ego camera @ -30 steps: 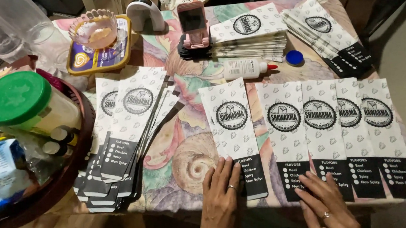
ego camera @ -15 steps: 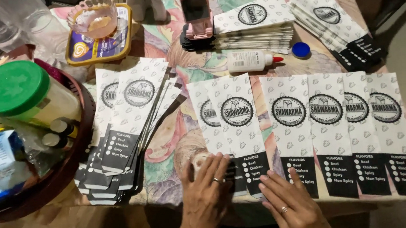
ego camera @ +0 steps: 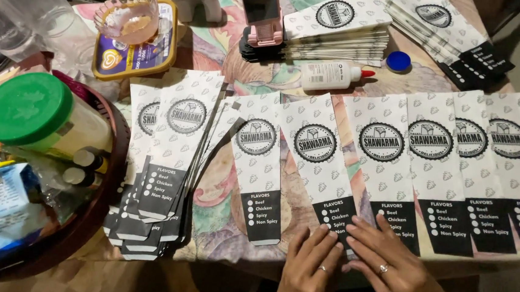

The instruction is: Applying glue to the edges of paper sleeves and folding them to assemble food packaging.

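Several flat white paper sleeves with a round black logo and a black bottom band lie side by side along the table's near edge. My left hand point(ego camera: 310, 265) and my right hand point(ego camera: 382, 257) rest fingers-down on the black end of one sleeve point(ego camera: 318, 160) near the middle of the row. One more sleeve point(ego camera: 257, 164) lies just left of it, and the overlapping row point(ego camera: 450, 163) runs off to the right. Neither hand grips anything; the fingers are spread flat. Each hand wears a ring.
A fanned pile of sleeves point(ego camera: 164, 171) lies at the left, a stack point(ego camera: 337, 31) and another fan point(ego camera: 447, 29) at the back. A glue bottle point(ego camera: 331, 75) and blue cap point(ego camera: 398, 61) lie mid-table. A green-lidded jar point(ego camera: 38, 116) stands in a round tray; a pink phone point(ego camera: 261, 12) stands behind.
A second sleeve has been laid left of the first one. Both hands moved right and now press together on the black end of the sleeve beside the row.
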